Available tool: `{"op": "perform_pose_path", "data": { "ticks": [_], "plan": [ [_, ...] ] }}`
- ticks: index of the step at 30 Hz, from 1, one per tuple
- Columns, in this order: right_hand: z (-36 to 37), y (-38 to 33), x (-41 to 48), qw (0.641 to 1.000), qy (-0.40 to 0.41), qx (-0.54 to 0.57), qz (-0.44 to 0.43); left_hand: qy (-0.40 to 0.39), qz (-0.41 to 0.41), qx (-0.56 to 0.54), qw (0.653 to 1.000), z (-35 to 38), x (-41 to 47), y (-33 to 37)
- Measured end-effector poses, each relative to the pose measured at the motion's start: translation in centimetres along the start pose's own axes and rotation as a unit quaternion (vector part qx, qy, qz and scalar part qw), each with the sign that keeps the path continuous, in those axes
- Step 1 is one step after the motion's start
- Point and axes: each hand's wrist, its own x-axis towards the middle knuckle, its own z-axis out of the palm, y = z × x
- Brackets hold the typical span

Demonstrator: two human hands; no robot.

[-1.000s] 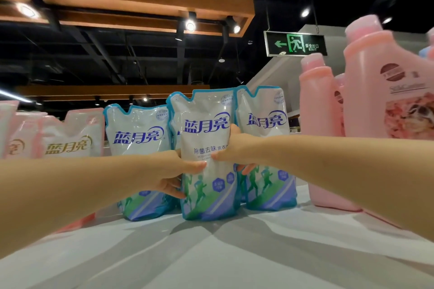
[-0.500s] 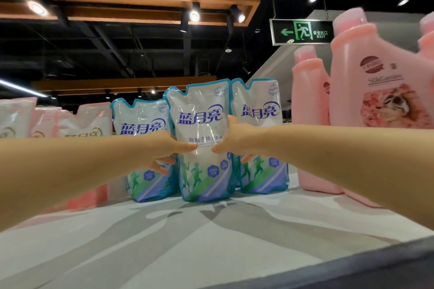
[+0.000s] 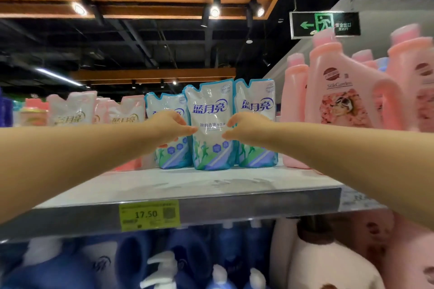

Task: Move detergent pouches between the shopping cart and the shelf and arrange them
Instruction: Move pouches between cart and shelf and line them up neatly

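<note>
Three white-and-blue detergent pouches stand upright in a row on the top shelf (image 3: 211, 185). The middle pouch (image 3: 211, 124) stands slightly in front of the left pouch (image 3: 164, 103) and the right pouch (image 3: 256, 105). My left hand (image 3: 170, 126) is at the middle pouch's left edge and my right hand (image 3: 245, 128) is at its right edge. Both hands have loosely curved fingers, and only their tips reach the pouch's sides. Neither hand wraps around it. No shopping cart is in view.
Pink detergent jugs (image 3: 347, 91) crowd the shelf's right side and pink-white pouches (image 3: 72, 110) stand at the left. A yellow price tag (image 3: 149, 214) reading 17.50 sits on the shelf's front rail. Blue bottles (image 3: 164, 263) and pink jugs fill the shelf below.
Both hands gripped the middle pouch's sides earlier; now their fingers have loosened to its edges and it stands on the shelf. The view has dropped back, showing the shelf rail and lower shelf.
</note>
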Motion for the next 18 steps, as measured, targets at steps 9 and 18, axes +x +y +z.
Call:
{"op": "perform_pose_path", "data": {
  "ticks": [9,18],
  "plan": [
    [-4.4,-3.6,-11.1,0.998,0.048,0.025,0.02,-0.022,0.064,-0.001,0.998,-4.2,-10.7,1.7],
    [-4.5,-9.3,-26.7,0.987,0.133,0.08,0.039,0.008,0.121,-0.048,0.991,-7.5,-26.0,1.0]
  ]
}}
